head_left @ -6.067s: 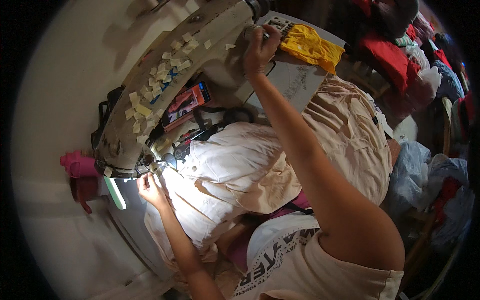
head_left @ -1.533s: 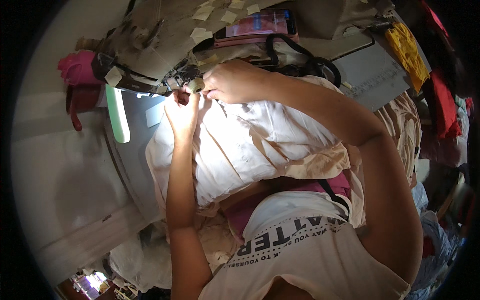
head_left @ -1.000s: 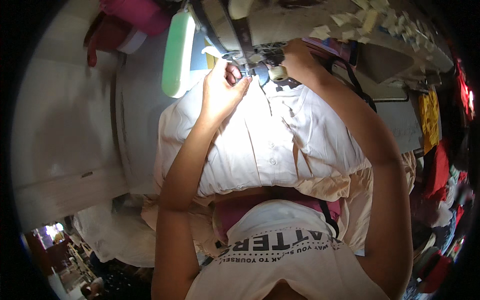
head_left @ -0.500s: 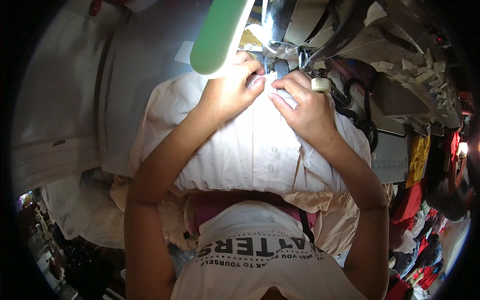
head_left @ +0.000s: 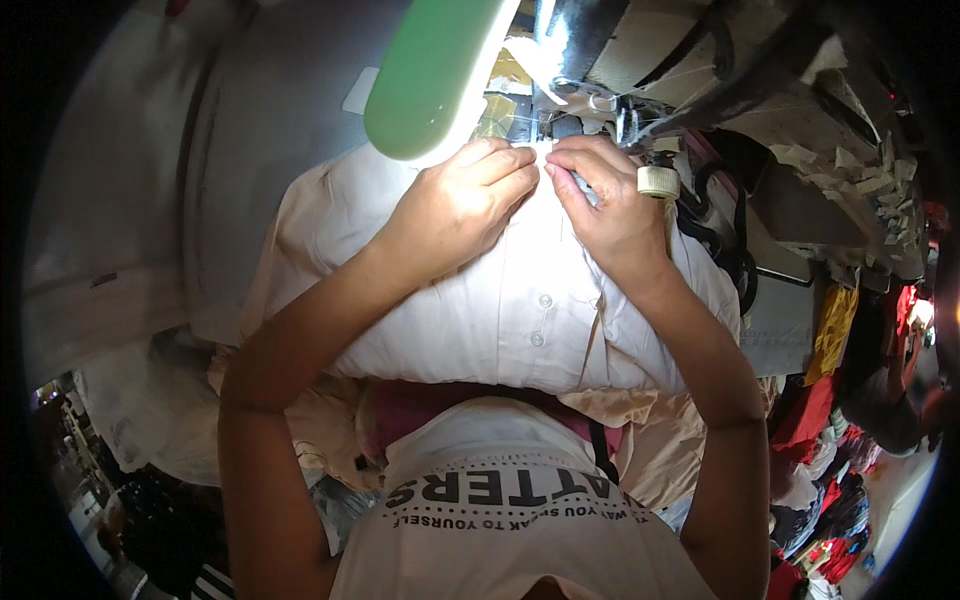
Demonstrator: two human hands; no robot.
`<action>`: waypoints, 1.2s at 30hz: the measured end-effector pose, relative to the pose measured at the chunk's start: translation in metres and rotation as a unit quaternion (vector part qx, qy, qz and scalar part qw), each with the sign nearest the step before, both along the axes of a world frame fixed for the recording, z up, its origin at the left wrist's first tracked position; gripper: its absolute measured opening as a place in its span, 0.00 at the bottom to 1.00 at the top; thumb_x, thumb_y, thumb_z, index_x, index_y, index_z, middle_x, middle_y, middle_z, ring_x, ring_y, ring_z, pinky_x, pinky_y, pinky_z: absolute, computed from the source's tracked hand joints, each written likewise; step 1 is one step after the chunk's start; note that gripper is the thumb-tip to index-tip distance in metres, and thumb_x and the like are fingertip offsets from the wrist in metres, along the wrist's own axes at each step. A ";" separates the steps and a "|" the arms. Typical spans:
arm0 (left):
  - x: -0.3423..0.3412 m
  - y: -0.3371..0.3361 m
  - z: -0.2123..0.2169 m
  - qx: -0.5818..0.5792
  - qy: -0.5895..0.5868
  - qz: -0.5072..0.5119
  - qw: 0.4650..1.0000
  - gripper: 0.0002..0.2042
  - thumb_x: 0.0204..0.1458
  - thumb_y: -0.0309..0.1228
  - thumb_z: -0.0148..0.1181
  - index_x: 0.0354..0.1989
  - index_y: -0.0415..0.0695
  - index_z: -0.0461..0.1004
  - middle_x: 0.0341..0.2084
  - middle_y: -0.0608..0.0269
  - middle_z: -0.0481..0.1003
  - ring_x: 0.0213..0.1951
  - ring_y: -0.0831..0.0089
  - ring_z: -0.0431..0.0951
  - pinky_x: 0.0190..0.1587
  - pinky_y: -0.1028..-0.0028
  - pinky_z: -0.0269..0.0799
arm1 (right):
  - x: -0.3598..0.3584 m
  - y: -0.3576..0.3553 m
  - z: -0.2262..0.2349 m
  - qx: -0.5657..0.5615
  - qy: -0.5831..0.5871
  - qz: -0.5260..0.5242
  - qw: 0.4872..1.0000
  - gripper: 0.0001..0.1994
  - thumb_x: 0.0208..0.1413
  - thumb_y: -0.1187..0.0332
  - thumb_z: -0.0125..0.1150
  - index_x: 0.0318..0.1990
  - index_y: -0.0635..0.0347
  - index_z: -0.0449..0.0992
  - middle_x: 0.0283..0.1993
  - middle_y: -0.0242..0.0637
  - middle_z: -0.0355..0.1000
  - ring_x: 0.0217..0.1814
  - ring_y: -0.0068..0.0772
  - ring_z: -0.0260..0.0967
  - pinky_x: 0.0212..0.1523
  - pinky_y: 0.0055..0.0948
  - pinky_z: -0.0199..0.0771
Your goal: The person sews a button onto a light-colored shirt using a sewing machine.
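Both hands have crept closer together since half a second ago. The left hand (head_left: 455, 205) and right hand (head_left: 605, 205) pinch the cloth (head_left: 500, 310) in the upper middle, fingers curled tight, right by the needle (head_left: 545, 125). Buttons are on; sewing looks just started.
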State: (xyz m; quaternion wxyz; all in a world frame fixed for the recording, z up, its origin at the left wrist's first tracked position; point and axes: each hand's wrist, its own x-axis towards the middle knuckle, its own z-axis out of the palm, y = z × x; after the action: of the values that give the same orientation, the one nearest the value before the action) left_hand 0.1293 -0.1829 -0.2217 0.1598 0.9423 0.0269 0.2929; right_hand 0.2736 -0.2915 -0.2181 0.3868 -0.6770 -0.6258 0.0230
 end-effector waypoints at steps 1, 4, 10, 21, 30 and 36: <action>0.000 0.000 0.000 -0.005 0.003 0.000 1.000 0.11 0.40 0.20 0.60 0.35 0.37 0.74 0.34 0.58 0.74 0.36 0.63 0.74 0.40 0.71 0.71 | 0.000 0.000 -0.001 0.002 0.003 0.001 1.000 0.05 0.45 0.77 0.60 0.31 0.66 0.75 0.34 0.41 0.72 0.35 0.37 0.71 0.38 0.28 0.70; 0.001 -0.001 0.000 0.013 0.015 0.008 1.000 0.12 0.39 0.21 0.60 0.36 0.38 0.73 0.35 0.58 0.74 0.37 0.63 0.74 0.42 0.71 0.71 | 0.002 0.002 -0.002 0.004 0.005 -0.001 1.000 0.05 0.45 0.78 0.60 0.31 0.67 0.74 0.34 0.42 0.72 0.35 0.38 0.71 0.37 0.28 0.70; 0.003 0.003 0.001 0.008 0.041 0.010 0.999 0.13 0.39 0.21 0.59 0.37 0.38 0.73 0.36 0.58 0.74 0.38 0.64 0.74 0.43 0.70 0.70 | 0.004 0.007 -0.009 -0.014 0.063 -0.030 0.997 0.04 0.44 0.78 0.60 0.30 0.68 0.73 0.34 0.42 0.72 0.35 0.36 0.70 0.38 0.26 0.69; 0.004 0.004 0.001 0.031 0.046 0.016 0.998 0.14 0.37 0.21 0.58 0.37 0.38 0.72 0.38 0.58 0.73 0.40 0.64 0.73 0.45 0.70 0.69 | 0.010 0.013 -0.017 0.061 0.064 -0.026 0.996 0.05 0.44 0.71 0.62 0.28 0.60 0.75 0.26 0.42 0.73 0.26 0.44 0.71 0.27 0.33 0.69; 0.003 -0.002 0.002 0.074 0.088 0.032 0.993 0.14 0.40 0.24 0.56 0.39 0.39 0.71 0.41 0.59 0.71 0.42 0.65 0.70 0.47 0.70 0.67 | 0.009 0.009 -0.015 -0.016 0.124 -0.025 0.992 0.05 0.48 0.76 0.59 0.31 0.68 0.74 0.34 0.41 0.71 0.37 0.30 0.69 0.40 0.23 0.66; 0.004 -0.005 0.004 0.081 0.103 0.038 0.991 0.14 0.40 0.24 0.55 0.39 0.39 0.70 0.41 0.58 0.71 0.42 0.65 0.70 0.46 0.71 0.67 | 0.013 0.011 -0.021 0.034 0.105 -0.038 0.993 0.05 0.44 0.69 0.62 0.28 0.59 0.77 0.30 0.42 0.74 0.30 0.44 0.72 0.32 0.34 0.70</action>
State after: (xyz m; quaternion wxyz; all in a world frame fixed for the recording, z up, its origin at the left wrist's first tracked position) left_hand 0.1328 -0.1881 -0.2175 0.0677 0.9757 0.0549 0.2012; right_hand 0.2864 -0.2802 -0.2393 0.4735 -0.6810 -0.5556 0.0582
